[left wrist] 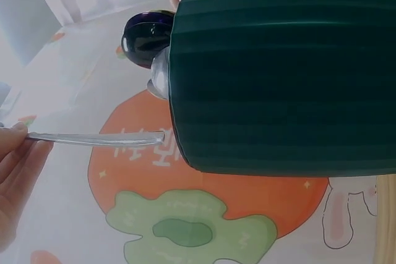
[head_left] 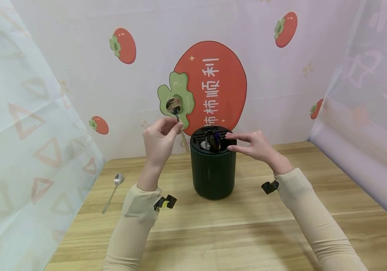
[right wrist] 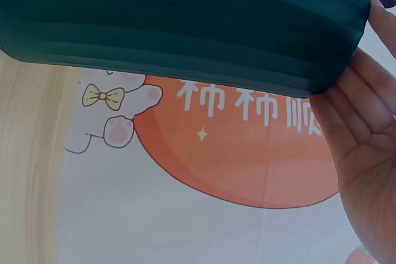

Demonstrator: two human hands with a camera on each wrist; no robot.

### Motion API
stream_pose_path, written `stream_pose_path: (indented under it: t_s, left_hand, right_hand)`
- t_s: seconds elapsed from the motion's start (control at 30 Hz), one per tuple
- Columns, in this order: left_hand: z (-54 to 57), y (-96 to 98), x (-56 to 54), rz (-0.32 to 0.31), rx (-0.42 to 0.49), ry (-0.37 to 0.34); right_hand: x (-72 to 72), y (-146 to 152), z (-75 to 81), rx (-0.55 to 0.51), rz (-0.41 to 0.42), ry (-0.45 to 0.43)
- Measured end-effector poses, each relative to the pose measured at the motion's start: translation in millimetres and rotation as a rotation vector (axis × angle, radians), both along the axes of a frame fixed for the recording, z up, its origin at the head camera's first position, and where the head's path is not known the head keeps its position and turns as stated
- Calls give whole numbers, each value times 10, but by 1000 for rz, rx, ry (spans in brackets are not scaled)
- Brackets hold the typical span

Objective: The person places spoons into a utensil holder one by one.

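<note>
My left hand [head_left: 159,141] pinches a metal spoon [head_left: 173,104] just below its bowl, to the left of a dark green ribbed utensil holder [head_left: 213,175]. The spoon's bowl is up and its handle slants down; in the left wrist view the handle [left wrist: 99,139] points at the holder's top rim. Several spoons [head_left: 215,141] stand bowl-up in the holder, their handles hidden inside it. At the right side of the rim, my right hand [head_left: 255,146] rests with fingers extended, and the right wrist view shows its fingers [right wrist: 365,91] against the holder's top edge.
Another metal spoon [head_left: 118,178] lies on the wooden table [head_left: 264,233] at the left. Behind the holder hangs a pale cloth backdrop [head_left: 152,67] printed with red persimmons. More cloth walls [head_left: 17,124] close in both sides.
</note>
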State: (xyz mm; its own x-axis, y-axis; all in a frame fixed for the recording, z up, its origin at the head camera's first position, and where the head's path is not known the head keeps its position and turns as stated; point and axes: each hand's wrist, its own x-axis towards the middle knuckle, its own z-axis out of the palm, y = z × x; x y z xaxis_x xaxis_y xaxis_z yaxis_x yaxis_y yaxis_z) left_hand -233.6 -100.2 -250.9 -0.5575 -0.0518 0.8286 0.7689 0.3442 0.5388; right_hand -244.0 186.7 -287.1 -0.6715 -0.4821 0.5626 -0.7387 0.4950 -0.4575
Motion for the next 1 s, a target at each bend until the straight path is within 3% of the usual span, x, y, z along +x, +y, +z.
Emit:
stream_pose_path:
  t_s: [0.37,0.43,0.67,1.0]
  left_hand:
    - [55,56,-68,-20,9,-13]
    - [82,66,-55,-27,8,-37]
    - [314,137,175,-36,-33,-98]
    - [349,211,144,-82,-43,-110]
  right_hand:
    - [6,-8,17,-3,4,6]
    - [6,-10,14,-3,4,9]
    - [-10,-4,-12,-1,-9,21]
    - [0,-4,-4,-11,2,26]
